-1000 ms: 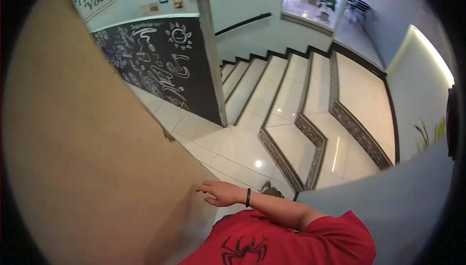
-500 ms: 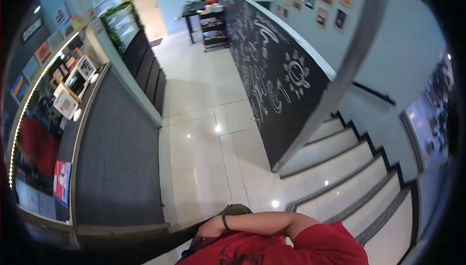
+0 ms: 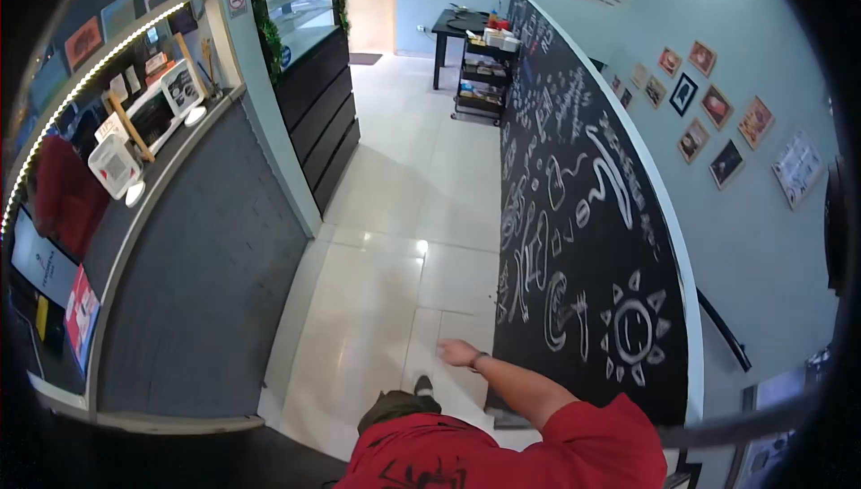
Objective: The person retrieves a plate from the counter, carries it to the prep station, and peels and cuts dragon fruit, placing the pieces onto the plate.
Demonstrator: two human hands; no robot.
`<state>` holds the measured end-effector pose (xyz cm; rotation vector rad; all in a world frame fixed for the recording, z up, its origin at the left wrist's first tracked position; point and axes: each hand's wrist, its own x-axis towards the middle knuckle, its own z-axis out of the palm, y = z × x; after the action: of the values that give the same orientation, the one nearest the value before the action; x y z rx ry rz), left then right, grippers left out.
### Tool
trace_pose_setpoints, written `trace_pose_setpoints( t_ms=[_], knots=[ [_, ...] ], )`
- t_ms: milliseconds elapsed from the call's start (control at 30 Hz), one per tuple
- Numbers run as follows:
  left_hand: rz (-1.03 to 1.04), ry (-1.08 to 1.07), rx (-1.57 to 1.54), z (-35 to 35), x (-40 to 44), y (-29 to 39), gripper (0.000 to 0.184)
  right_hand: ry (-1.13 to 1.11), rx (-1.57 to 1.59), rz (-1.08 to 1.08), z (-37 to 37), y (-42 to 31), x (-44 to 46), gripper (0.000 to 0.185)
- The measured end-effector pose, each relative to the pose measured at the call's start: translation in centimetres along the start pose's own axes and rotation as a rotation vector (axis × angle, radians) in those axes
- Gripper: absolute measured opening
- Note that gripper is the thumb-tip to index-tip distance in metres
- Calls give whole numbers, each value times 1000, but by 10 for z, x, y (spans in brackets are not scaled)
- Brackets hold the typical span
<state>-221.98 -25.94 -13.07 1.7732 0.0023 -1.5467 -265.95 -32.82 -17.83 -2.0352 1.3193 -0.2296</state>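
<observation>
My right hand (image 3: 459,353) reaches across in front of my body, above the tiled floor, with a dark band (image 3: 479,359) round its wrist. Its fingers are loosely bent and hold nothing that I can see. The red sleeve (image 3: 605,440) covers my upper arm. Below the hand are the olive-green shorts (image 3: 395,406) and one dark shoe (image 3: 423,385). Nearest on the right stands the black chalkboard wall (image 3: 574,247) with white drawings, apart from the hand. My left hand is out of view.
A grey counter (image 3: 206,283) with lit trim runs along the left, with framed signs and a red-and-white leaflet (image 3: 81,314) on it. Beyond it stands a dark drawer cabinet (image 3: 314,117) with a garland. A black cart (image 3: 482,81) and dark table (image 3: 453,25) are farther back.
My right hand has left my waist and swung forward over the floor. The view has moved ahead and turned, bringing the chalkboard nearer; the stairs have mostly left the view.
</observation>
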Motion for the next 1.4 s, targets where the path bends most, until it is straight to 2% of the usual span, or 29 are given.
trace_pose_setpoints(
  t_ms=[33, 100, 200, 400, 467, 533, 633, 667, 733, 800, 833, 900, 967, 1000, 1067, 1167, 1200, 1233, 1267, 1400],
  knots=[
    [52, 0, 25, 16, 11, 24, 40, 5, -2, -13, 1, 31, 34, 36],
    [137, 1, 87, 50, 26, 65, 40, 35, 58, 22, -21, 91, 7, 35],
    [228, 0, 201, 90, 67, 92, 41, 64, 160, 111, -33, 159, -39, 33],
    [454, -21, 407, 204, 158, 164, 41, 151, 340, 253, -15, 266, -72, 29],
    [535, -28, 469, 242, 235, 180, 41, 182, 394, 294, -26, 294, -38, 28],
    [466, -71, 395, 353, 179, 265, 41, 212, 445, 332, -67, 318, 16, 27],
    [501, -171, 425, 447, 194, 313, 41, 247, 525, 389, -156, 351, 130, 26],
    [501, -164, 429, 453, 227, 310, 41, 258, 558, 409, -196, 358, 173, 25],
    [490, -219, 637, 467, 277, 302, 40, 273, 615, 454, -278, 370, 268, 24],
    [320, -98, 605, 483, 251, 320, 39, 279, 666, 516, -370, 370, 369, 23],
    [341, -65, 544, 475, 284, 302, 37, 284, 689, 549, -405, 369, 412, 23],
    [1023, -1048, -177, 457, 334, 283, 33, 307, 734, 607, -477, 370, 509, 22],
    [26, 96, 452, 448, 336, 285, 26, 334, 786, 666, -519, 382, 577, 21],
    [22, 96, 458, 463, 356, 302, 26, 295, 765, 618, -542, 390, 618, 26],
    [86, 75, 481, 465, 365, 323, 27, 332, 713, 556, -580, 395, 686, 26],
    [198, 39, 523, 497, 406, 397, 27, 374, 751, 609, -598, 433, 758, 24],
    [238, 23, 535, 511, 429, 428, 28, 301, 727, 676, -599, 455, 771, 22],
    [275, 2, 544, 531, 447, 461, 28, 226, 698, 744, -610, 472, 791, 21],
    [307, -20, 551, 562, 476, 504, 28, 239, 694, 751, -632, 480, 816, 21],
    [419, -82, 576, 695, 590, 693, 30, 280, 678, 754, -642, 511, 828, 19]
  ],
)
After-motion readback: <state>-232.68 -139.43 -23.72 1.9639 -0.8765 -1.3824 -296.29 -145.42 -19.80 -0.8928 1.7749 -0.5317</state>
